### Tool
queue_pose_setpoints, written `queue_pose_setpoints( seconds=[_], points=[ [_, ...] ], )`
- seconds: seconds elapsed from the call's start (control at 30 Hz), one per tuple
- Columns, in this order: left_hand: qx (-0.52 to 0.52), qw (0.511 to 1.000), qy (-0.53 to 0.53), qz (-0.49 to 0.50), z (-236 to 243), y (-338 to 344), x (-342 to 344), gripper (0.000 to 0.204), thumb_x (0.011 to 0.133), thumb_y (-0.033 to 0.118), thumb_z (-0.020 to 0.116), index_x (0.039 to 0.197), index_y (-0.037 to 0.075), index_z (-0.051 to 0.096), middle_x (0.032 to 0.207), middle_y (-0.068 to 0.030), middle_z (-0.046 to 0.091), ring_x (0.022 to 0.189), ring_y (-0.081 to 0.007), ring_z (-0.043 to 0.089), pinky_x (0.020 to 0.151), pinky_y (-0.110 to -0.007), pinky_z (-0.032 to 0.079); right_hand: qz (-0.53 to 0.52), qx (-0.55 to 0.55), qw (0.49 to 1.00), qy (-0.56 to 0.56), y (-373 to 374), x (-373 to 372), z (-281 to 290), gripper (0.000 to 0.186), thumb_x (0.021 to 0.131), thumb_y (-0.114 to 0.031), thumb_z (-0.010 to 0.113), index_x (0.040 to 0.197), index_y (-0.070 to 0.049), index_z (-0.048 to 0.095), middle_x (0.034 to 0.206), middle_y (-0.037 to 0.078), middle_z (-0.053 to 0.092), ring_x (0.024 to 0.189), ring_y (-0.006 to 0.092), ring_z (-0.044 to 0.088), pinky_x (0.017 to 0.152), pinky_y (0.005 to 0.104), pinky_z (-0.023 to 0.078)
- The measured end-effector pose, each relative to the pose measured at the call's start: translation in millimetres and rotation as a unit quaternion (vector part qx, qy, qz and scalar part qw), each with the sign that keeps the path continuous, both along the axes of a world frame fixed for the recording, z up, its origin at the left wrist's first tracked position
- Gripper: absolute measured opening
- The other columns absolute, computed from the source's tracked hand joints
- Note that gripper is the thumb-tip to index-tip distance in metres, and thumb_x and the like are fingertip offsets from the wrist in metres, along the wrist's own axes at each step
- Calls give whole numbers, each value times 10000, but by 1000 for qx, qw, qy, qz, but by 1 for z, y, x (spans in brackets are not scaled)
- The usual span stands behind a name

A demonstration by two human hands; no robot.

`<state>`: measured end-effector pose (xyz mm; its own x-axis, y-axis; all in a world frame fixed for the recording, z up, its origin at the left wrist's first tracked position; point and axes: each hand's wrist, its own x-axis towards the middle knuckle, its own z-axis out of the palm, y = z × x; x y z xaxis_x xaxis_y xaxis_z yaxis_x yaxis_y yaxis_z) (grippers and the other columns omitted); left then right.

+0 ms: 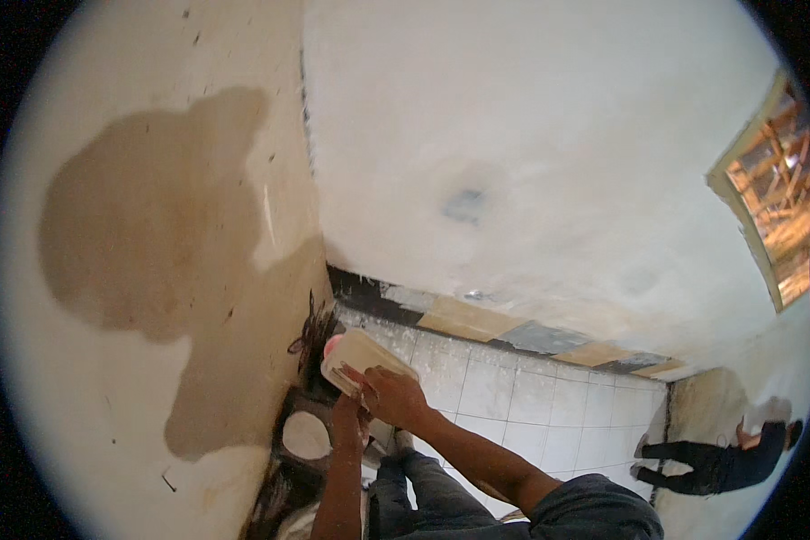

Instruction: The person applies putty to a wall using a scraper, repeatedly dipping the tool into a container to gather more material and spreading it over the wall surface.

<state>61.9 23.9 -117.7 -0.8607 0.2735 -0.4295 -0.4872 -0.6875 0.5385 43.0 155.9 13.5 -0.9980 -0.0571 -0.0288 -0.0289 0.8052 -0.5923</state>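
In front of my body, close to the wall corner, is a pale rectangular tray-like thing (pixel 369 352) with rounded corners. Its near edge meets my left hand (pixel 348 418), whose fingers are partly hidden behind my right hand. My right hand (pixel 394 396) lies over the near right part of the pale thing, fingers curled. Something reddish and narrow shows at those fingertips, too small to name. A pink patch (pixel 333 345) shows at the tray's far left edge.
A white round-topped thing (pixel 306 436) stands left of my forearm. Walls rise on the left (pixel 108 378) and ahead (pixel 531 180), above a tiled border (pixel 477 319). White floor tiles (pixel 531 414) spread right. Another person (pixel 720 461) stands by the far right wall, below an opening (pixel 778 202).
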Motion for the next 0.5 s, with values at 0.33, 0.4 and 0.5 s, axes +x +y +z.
queue_pose_setpoints(
  seconds=[0.33, 0.4, 0.5],
  points=[
    [-60, 992, -12, -112, 63, 11, -4, 351, 989, 269, 591, 1290, 95, 546, 1156, -59, 629, 1053, -218, 635, 894, -418, 535, -85, 14, 996, 12, 9, 27, 81, 261, 916, -254, 549, 1011, -27, 637, 979, 210, 685, 907, 410, 671, 804, 517, 526],
    [-11, 991, -3, -131, 77, 19, -3, 361, 993, 268, 585, 1311, 106, 535, 1172, -71, 622, 1055, -233, 636, 897, -419, 537, -91, 33, 995, -4, 15, 34, 97, 286, 903, -258, 560, 1056, -36, 655, 1009, 216, 700, 913, 401, 685, 811, 514, 538],
    [-12, 987, 12, -157, 92, 31, -2, 395, 998, 254, 575, 1357, 109, 499, 1214, -83, 599, 1082, -268, 624, 909, -444, 536, -98, 45, 994, 23, 29, 42, 114, 278, 895, -263, 568, 1035, -40, 659, 978, 221, 703, 889, 409, 686, 781, 523, 542]
  ],
)
